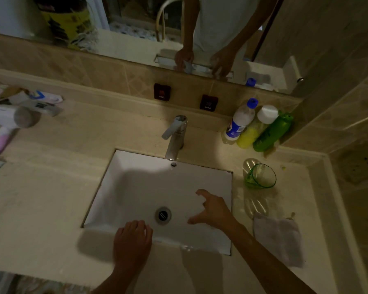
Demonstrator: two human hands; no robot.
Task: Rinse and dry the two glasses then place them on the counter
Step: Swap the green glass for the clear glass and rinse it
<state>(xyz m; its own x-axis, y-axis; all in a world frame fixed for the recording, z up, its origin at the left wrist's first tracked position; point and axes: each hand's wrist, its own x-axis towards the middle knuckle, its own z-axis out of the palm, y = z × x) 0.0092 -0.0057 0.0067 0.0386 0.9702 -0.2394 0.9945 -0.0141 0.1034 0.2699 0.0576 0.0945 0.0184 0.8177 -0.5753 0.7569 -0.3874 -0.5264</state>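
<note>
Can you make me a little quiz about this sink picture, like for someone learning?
1. True or false: the right hand holds the green glass.
2. What lies on the counter nearest the right forearm: A) the cloth, B) the hair dryer, C) the green bottle?
3. Fill in: the left hand rests on the front edge of the ____.

Key: 1 false, it is open over the sink, apart from the glass; 2 A; 3 sink.

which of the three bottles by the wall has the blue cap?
The leftmost bottle, white with a blue label and blue cap. The middle bottle is yellow with a white cap; the right bottle is all green.
</note>
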